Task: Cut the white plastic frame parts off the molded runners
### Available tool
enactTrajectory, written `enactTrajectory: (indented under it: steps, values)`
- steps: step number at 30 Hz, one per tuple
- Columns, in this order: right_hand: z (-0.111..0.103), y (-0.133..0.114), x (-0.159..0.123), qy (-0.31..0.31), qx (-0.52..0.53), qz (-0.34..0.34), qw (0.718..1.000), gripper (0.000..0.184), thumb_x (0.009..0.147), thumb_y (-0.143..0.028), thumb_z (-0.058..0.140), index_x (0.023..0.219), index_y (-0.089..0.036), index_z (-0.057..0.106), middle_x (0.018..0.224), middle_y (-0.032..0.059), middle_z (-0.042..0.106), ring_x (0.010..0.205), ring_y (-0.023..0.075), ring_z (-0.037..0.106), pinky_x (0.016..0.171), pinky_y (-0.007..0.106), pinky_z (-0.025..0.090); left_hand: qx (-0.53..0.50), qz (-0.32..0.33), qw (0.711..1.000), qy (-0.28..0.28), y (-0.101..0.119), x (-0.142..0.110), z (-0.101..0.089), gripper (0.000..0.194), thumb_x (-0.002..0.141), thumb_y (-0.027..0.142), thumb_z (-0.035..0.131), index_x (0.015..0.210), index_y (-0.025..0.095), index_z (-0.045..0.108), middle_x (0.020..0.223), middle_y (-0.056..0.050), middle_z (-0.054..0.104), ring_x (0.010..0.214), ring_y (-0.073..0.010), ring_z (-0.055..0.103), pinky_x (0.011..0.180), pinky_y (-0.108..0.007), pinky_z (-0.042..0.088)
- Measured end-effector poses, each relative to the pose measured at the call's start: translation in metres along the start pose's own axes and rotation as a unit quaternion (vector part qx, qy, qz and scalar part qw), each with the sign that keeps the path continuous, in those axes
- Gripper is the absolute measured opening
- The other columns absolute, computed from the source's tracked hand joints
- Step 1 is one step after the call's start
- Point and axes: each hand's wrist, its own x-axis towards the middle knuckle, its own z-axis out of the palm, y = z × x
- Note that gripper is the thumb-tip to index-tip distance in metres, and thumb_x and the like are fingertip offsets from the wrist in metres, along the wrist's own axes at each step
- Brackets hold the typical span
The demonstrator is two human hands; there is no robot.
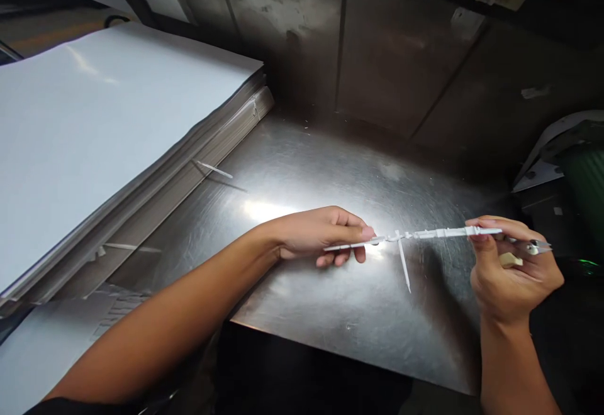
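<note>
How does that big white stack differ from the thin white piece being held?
The stack of white sheets is broad and flat, the thin white moulded piece narrow with a spike branching off. The stack lies at the steel table's left; the piece is held between the left hand and right hand. Both are white.

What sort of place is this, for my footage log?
Probably a workshop or production room: a stainless steel worktable, a tall stack of white sheets, and a white moulded plastic runner in the left hand and right hand.

A workshop with a steel bench (330,176) and stacked sheets (108,138)
</note>
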Motion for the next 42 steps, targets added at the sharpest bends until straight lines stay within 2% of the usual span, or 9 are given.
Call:
enactTrajectory:
  steps: [2, 5, 9, 11, 15, 18, 25, 29, 42]
  values:
    - [0.0, 0.0, 0.002, 0.025, -0.033, 0.02, 0.999, 0.018, 0.106, -0.037, 0.093, 0.113, -0.024, 0.081, 0.109, 0.009, 0.077, 0.097, 0.033, 0.072, 0.092, 0.05, 0.058, -0.019, 0.027, 0.999, 0.019, 0.001, 0.001, 0.001, 0.049, 0.095, 0.051, 0.098, 0.113, 0.011, 0.077, 0.077, 0.0, 0.064, 0.046, -0.0022, 0.041, 0.038, -0.009, 0.033]
    - [0.0, 0.009, 0.004, 0.037, -0.021, 0.137, 0.99, 0.034, 0.103, -0.045, 0.095, 0.122, -0.021, 0.079, 0.111, 0.0099, 0.077, 0.092, 0.0285, 0.072, 0.087, 0.043, 0.06, -0.042, 0.112, 0.986, 0.119, 0.001, 0.005, 0.003, 0.051, 0.086, 0.049, 0.104, 0.112, 0.015, 0.076, 0.072, 0.003, 0.06, 0.047, -0.0056, 0.044, 0.036, -0.012, 0.039]
    - [0.006, 0.02, 0.0, -0.094, 0.123, 0.288, 0.945, 0.051, 0.109, -0.07, 0.08, 0.107, -0.019, 0.071, 0.087, 0.0097, 0.076, 0.058, 0.0221, 0.063, 0.048, 0.029, 0.051, -0.008, 0.196, 0.949, 0.248, 0.001, 0.007, 0.005, 0.053, 0.083, 0.046, 0.105, 0.117, 0.017, 0.077, 0.092, -0.004, 0.073, 0.056, -0.0089, 0.053, 0.042, -0.016, 0.047]
    - [0.011, 0.015, -0.008, -0.181, 0.164, 0.321, 0.915, 0.057, 0.11, -0.075, 0.075, 0.108, -0.018, 0.073, 0.086, 0.0097, 0.075, 0.053, 0.0194, 0.06, 0.043, 0.025, 0.046, 0.018, 0.212, 0.94, 0.265, -0.001, 0.006, 0.008, 0.048, 0.087, 0.045, 0.102, 0.119, 0.018, 0.079, 0.096, -0.005, 0.076, 0.058, -0.0087, 0.053, 0.043, -0.015, 0.047]
    - [0.019, -0.01, -0.029, -0.312, 0.116, 0.284, 0.899, 0.051, 0.12, -0.067, 0.064, 0.111, -0.02, 0.08, 0.081, 0.0038, 0.071, 0.058, 0.0172, 0.061, 0.052, 0.026, 0.048, 0.069, 0.221, 0.933, 0.276, -0.006, 0.006, 0.017, 0.042, 0.09, 0.045, 0.098, 0.118, 0.018, 0.081, 0.093, -0.005, 0.076, 0.062, -0.0113, 0.058, 0.045, -0.015, 0.049]
    - [0.02, -0.023, -0.036, -0.352, 0.047, 0.228, 0.907, 0.043, 0.124, -0.056, 0.062, 0.104, -0.023, 0.08, 0.077, -0.0016, 0.067, 0.064, 0.0165, 0.062, 0.062, 0.028, 0.047, 0.085, 0.225, 0.932, 0.272, -0.011, 0.006, 0.023, 0.039, 0.089, 0.042, 0.1, 0.115, 0.018, 0.082, 0.086, -0.002, 0.073, 0.062, -0.0116, 0.059, 0.045, -0.015, 0.049]
    - [0.022, -0.027, -0.034, -0.362, 0.039, 0.175, 0.915, 0.028, 0.125, -0.043, 0.062, 0.108, -0.028, 0.078, 0.088, -0.0074, 0.071, 0.075, 0.0148, 0.066, 0.071, 0.026, 0.047, 0.093, 0.244, 0.935, 0.242, -0.014, 0.007, 0.029, 0.025, 0.092, 0.023, 0.098, 0.111, 0.019, 0.082, 0.086, 0.002, 0.075, 0.052, -0.0052, 0.054, 0.045, -0.015, 0.042]
    - [0.022, -0.028, -0.035, -0.376, 0.067, 0.184, 0.906, 0.024, 0.127, -0.042, 0.06, 0.114, -0.03, 0.076, 0.097, -0.0088, 0.074, 0.084, 0.0148, 0.071, 0.078, 0.024, 0.049, 0.097, 0.256, 0.935, 0.228, -0.014, 0.006, 0.032, 0.02, 0.096, 0.019, 0.094, 0.11, 0.019, 0.082, 0.095, 0.001, 0.079, 0.068, -0.0076, 0.066, 0.056, -0.015, 0.046]
    - [0.023, -0.027, -0.039, -0.388, 0.029, 0.184, 0.903, 0.048, 0.127, -0.059, 0.057, 0.097, -0.024, 0.068, 0.09, -0.005, 0.071, 0.08, 0.0165, 0.068, 0.068, 0.029, 0.045, 0.139, 0.295, 0.922, 0.209, -0.015, 0.008, 0.035, 0.011, 0.103, 0.019, 0.088, 0.11, 0.017, 0.08, 0.103, 0.0, 0.08, 0.09, -0.0116, 0.073, 0.074, -0.017, 0.054]
